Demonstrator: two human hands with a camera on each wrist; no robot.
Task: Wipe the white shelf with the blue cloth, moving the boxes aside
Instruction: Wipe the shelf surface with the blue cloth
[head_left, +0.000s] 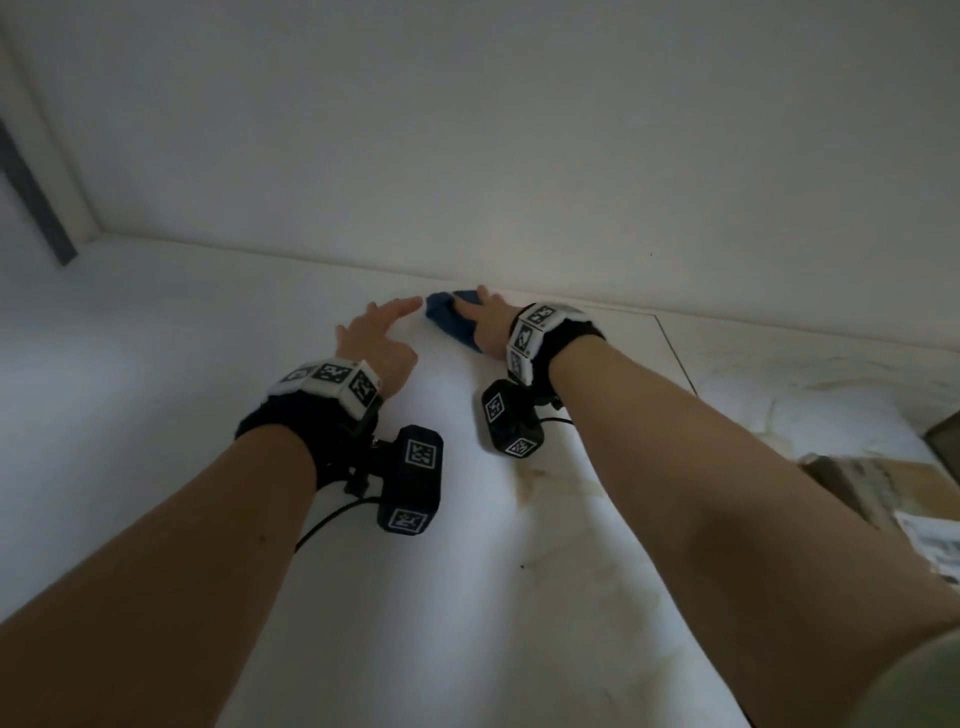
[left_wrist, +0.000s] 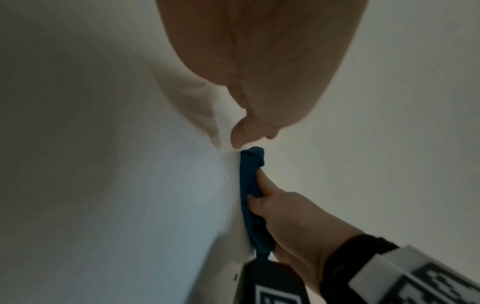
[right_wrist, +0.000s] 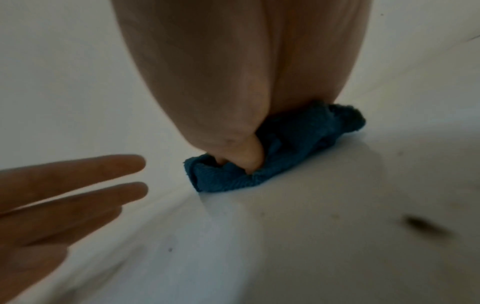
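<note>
Mid-wipe: right hand (head_left: 485, 322) grasps blue cloth (head_left: 451, 318) at shelf's (head_left: 156, 415) twelve o'clock edge — left hand (head_left: 376, 343) released; brownish stains (head_left: 540, 480) remain.

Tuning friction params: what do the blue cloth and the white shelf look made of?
Blue cloth: soft, matte terry or microfibre by its looped, ribbed pile and bunched folds. White shelf: smooth, hard, slightly glossy, probably laminate or painted board; it shows faint reflections and brownish stains.

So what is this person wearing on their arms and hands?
Both forearms are bare, no sleeves or gloves. The left hand and right hand each have a black wristband carrying white blocks with black square markers, plus a black camera box with a thin black cable.
</note>
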